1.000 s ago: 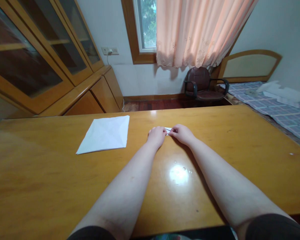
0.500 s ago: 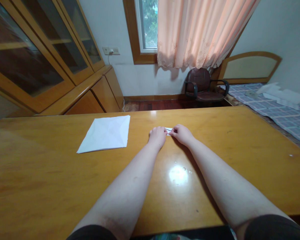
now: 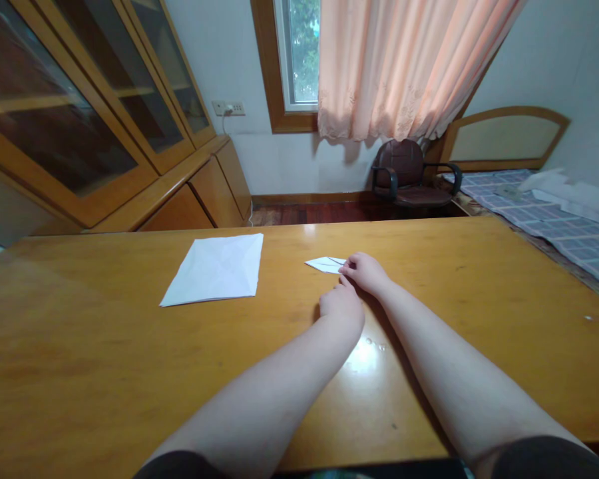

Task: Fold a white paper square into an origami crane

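Note:
A small folded white paper (image 3: 326,264) lies on the wooden table (image 3: 104,359), a little past the middle. My right hand (image 3: 365,273) rests on the paper's right end, fingers curled and pinching it. My left hand (image 3: 341,308) sits nearer me, off the paper, with its fingers curled under in a loose fist and nothing visible in it. A larger creased white sheet (image 3: 216,269) lies flat to the left of both hands.
A wooden cabinet with glass doors (image 3: 80,126) stands along the left wall. Beyond the table's far edge are a dark office chair (image 3: 404,176), a window with a peach curtain (image 3: 404,63), and a bed with a checked cover (image 3: 544,206) at right.
My left hand has let go of the small folded paper and pulled back toward me. The paper's left part now shows. My right hand has stayed on it.

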The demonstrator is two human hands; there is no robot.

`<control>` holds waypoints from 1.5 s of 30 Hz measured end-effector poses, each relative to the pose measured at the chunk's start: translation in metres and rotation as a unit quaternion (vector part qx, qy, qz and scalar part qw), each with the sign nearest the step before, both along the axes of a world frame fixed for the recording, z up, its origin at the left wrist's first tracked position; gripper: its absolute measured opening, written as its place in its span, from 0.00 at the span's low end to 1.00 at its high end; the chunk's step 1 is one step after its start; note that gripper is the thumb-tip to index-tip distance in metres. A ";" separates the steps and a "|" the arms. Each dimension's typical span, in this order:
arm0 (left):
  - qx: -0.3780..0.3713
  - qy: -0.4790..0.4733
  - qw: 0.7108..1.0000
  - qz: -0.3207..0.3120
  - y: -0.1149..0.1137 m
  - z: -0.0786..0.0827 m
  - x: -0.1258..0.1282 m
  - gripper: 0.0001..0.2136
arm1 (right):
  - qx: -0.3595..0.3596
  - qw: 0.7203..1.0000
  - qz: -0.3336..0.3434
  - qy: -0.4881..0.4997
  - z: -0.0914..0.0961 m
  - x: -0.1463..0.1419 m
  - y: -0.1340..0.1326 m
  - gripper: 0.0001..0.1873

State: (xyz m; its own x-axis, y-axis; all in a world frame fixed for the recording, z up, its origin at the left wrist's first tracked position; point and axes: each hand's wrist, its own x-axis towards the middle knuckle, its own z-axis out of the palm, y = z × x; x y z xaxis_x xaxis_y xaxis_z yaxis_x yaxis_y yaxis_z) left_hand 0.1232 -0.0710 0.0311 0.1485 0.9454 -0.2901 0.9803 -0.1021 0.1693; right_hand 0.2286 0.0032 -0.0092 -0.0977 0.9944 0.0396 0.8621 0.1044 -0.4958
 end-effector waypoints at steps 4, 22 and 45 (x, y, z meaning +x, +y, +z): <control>-0.015 0.003 1.000 0.002 0.004 -0.004 -0.004 0.32 | 0.011 1.000 0.000 0.005 -0.003 0.000 0.001 0.09; -0.027 0.038 0.999 0.025 0.023 -0.013 -0.011 0.35 | -0.002 1.000 -0.006 0.013 -0.002 0.001 0.002 0.11; -0.020 0.049 0.998 -0.016 0.022 -0.011 -0.013 0.31 | 0.001 1.000 -0.005 0.018 -0.001 0.000 0.000 0.10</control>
